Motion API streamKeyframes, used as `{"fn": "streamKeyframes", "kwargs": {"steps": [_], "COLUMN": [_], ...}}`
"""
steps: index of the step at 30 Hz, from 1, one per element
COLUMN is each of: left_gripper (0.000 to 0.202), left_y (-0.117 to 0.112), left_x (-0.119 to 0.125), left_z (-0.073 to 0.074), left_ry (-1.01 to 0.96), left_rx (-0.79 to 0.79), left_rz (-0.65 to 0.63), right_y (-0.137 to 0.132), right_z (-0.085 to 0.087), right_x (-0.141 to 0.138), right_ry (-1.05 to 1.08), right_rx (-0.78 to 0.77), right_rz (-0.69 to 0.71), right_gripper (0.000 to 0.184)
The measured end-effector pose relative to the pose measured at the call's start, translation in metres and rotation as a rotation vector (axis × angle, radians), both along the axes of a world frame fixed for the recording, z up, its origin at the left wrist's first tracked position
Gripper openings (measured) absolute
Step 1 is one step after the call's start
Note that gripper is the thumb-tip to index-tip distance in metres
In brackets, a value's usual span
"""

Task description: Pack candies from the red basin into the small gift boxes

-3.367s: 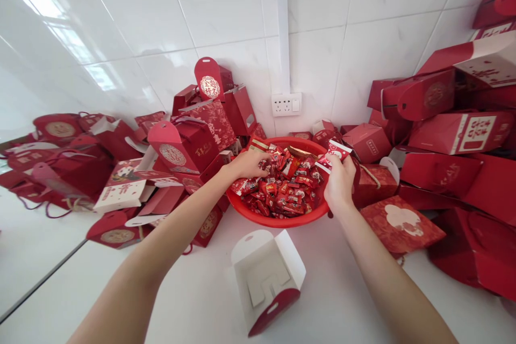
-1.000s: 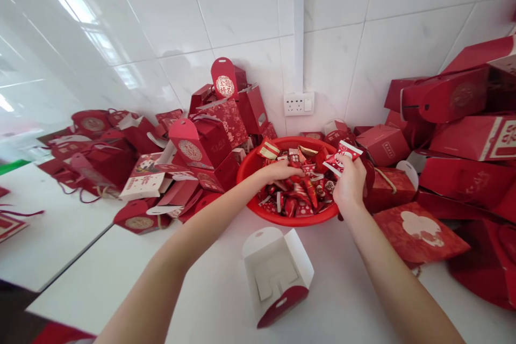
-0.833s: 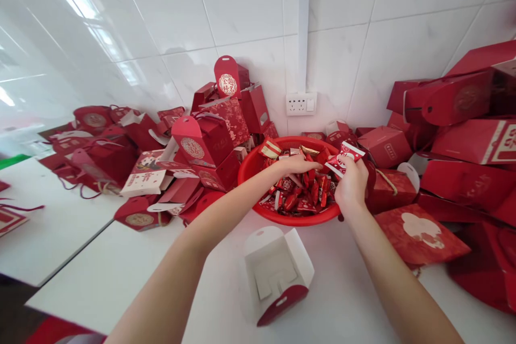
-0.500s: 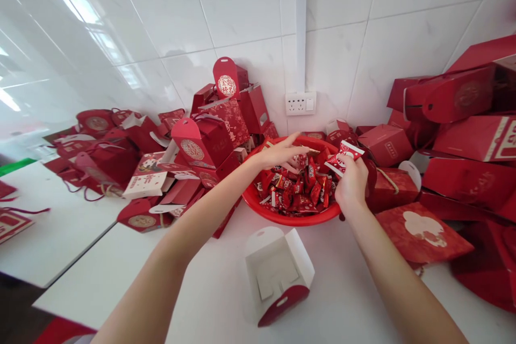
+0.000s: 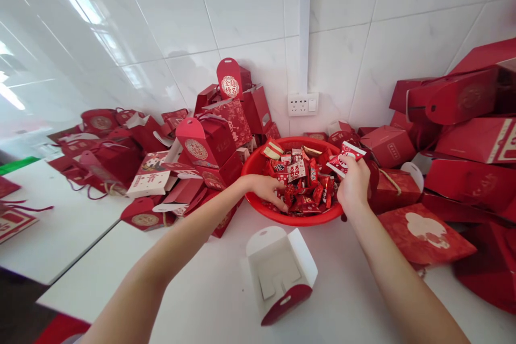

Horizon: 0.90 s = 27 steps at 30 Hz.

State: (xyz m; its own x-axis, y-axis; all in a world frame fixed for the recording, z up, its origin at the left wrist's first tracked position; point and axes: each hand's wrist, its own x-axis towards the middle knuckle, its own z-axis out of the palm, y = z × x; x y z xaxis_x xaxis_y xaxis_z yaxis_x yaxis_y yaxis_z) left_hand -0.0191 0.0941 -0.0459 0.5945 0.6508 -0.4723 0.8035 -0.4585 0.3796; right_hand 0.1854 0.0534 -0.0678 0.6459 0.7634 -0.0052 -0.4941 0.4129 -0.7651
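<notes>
Hands: two. The left hand [image 5: 266, 189], fingers parted, touches the sweets [image 5: 308, 193]; the right hand [image 5: 353, 181] is closed, gripping a red-and-white packet [image 5: 342, 160] over the basket's right rim.
Count: one basket [image 5: 296, 221], one open box [image 5: 278, 271], one socket [image 5: 303, 104], two heaps of red boxes; sweets and heaped boxes overlap too much to count.
Basket: red, near the far edge of the white tabletop [image 5: 201, 290], full of wrapped sweets, mostly red.
Open box: on the tabletop, nearer you than the basket, between the forearms; white inside, red flap towards you.
Left heap [image 5: 207, 142]: reaches from the basket towards the tabletop's left edge.
Right heap [image 5: 463, 177]: just beside the basket, stacked high.
Wall: white tiles behind the far edge.
In the way: the left hand hides some sweets; its forearm [image 5: 161, 258] crosses before the left heap.
</notes>
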Motion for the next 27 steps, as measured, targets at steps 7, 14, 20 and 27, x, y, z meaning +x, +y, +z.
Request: {"fn": "streamKeyframes", "kwargs": {"steps": [7,14,20,27], "left_gripper": [0.026,0.015,0.036,0.062], "left_y": [0.009,0.021,0.045,0.046], "left_x": [0.023,0.036,0.058,0.047], "left_z": [-0.027,-0.028,-0.033,-0.027], "left_ry": [-0.264,-0.675,-0.675,-0.809], "left_rx": [-0.009,-0.093,0.119,0.111], "left_rz": [0.096,0.363,0.340,0.333], "right_y": [0.002,0.002,0.001,0.000], "right_z": [-0.003,-0.003,-0.002,-0.001], "right_x": [0.000,0.000,0.000,0.001], "right_ry": [-0.026,-0.004,-0.015,-0.019], "right_rx": [0.016,0.003,-0.003,-0.013], "right_rz": [-0.002,0.015,0.025,0.029], "right_gripper": [0.009,0.013,0.014,0.011]}}
